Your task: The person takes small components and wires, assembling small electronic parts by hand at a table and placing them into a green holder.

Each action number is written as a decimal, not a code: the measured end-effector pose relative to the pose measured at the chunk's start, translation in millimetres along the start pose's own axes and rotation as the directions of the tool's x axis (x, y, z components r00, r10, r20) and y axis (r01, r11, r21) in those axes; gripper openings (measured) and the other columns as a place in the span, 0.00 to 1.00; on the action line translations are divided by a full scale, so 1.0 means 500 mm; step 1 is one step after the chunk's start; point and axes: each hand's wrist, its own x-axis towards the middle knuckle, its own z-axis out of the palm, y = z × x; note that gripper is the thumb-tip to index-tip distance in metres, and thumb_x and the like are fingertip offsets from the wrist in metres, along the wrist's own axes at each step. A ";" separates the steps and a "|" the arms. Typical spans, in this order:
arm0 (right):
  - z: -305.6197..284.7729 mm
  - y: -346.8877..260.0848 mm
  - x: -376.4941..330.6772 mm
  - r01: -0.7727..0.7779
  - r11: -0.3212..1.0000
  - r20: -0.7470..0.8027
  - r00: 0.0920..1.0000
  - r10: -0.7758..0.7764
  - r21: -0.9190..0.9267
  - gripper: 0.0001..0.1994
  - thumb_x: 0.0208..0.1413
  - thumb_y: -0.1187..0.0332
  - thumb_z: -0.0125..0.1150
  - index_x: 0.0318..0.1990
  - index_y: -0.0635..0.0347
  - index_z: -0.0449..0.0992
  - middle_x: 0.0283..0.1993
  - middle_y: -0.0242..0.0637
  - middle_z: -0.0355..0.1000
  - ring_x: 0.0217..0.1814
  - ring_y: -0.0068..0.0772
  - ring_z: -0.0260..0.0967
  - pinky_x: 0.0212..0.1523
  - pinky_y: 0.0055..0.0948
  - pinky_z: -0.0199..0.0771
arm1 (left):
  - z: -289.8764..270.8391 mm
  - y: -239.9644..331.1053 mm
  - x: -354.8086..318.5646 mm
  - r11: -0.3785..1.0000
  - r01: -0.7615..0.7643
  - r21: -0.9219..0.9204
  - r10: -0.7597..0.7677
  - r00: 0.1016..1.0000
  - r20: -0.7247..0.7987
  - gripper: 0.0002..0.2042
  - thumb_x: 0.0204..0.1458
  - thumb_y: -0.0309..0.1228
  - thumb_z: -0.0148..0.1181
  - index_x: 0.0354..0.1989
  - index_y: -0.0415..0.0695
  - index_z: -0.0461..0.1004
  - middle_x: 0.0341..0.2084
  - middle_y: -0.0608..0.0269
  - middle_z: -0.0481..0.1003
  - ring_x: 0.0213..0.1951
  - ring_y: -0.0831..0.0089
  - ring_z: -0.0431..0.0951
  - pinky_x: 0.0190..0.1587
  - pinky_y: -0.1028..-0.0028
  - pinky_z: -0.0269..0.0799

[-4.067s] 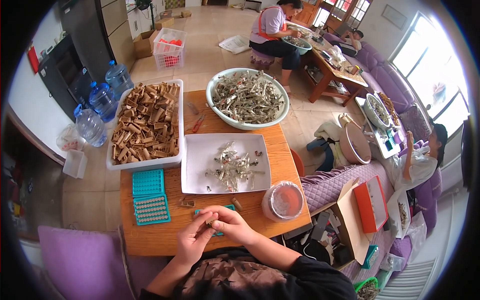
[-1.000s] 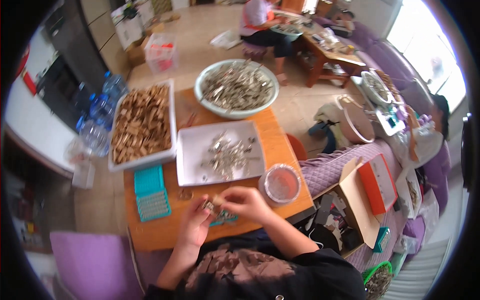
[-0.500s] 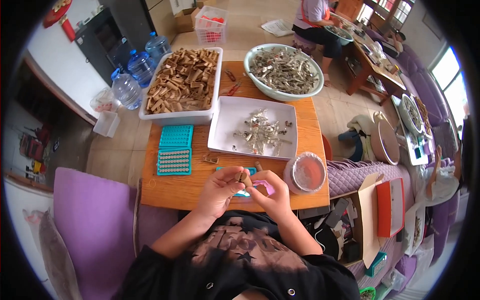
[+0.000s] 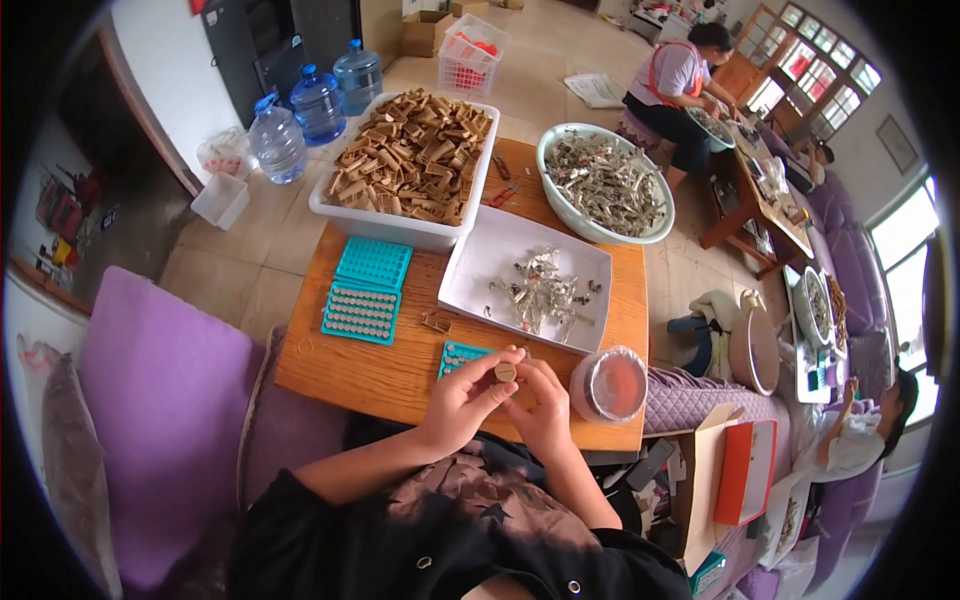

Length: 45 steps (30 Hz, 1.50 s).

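Both hands pinch a small round tan cap [image 4: 505, 372], flat face up.

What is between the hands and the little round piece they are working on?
Nothing visible. The left hand and right hand both already pinch the small round tan piece, held up over the near edge of the wooden table. The fingertips touch it directly.
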 end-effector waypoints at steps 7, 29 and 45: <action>0.042 0.017 0.002 0.012 0.999 0.123 0.992 -0.006 -0.052 0.17 0.45 0.79 0.57 0.46 0.67 0.68 0.40 0.49 0.67 0.40 0.52 0.67 0.38 0.37 0.70 | -0.025 -0.005 -0.004 0.987 -0.078 0.142 0.076 0.997 0.019 0.21 0.55 0.25 0.53 0.58 0.36 0.61 0.50 0.54 0.70 0.52 0.70 0.70 0.52 0.73 0.66; 0.052 0.001 0.076 -0.055 0.993 0.167 0.985 0.036 0.108 0.22 0.46 0.76 0.63 0.51 0.62 0.69 0.49 0.42 0.70 0.46 0.38 0.71 0.40 0.28 0.73 | -0.065 -0.010 0.021 0.809 -0.064 0.584 0.113 0.992 -0.048 0.16 0.46 0.23 0.61 0.45 0.40 0.70 0.36 0.53 0.75 0.37 0.58 0.77 0.37 0.70 0.72; 0.012 0.073 0.071 -0.467 0.674 0.387 0.878 0.280 0.573 0.21 0.48 0.74 0.65 0.50 0.65 0.68 0.34 0.31 0.72 0.38 0.19 0.70 0.39 0.19 0.71 | -0.098 -0.028 0.053 0.809 0.231 -0.541 -0.238 0.970 0.057 0.15 0.47 0.29 0.64 0.41 0.42 0.68 0.37 0.63 0.70 0.41 0.76 0.71 0.45 0.74 0.67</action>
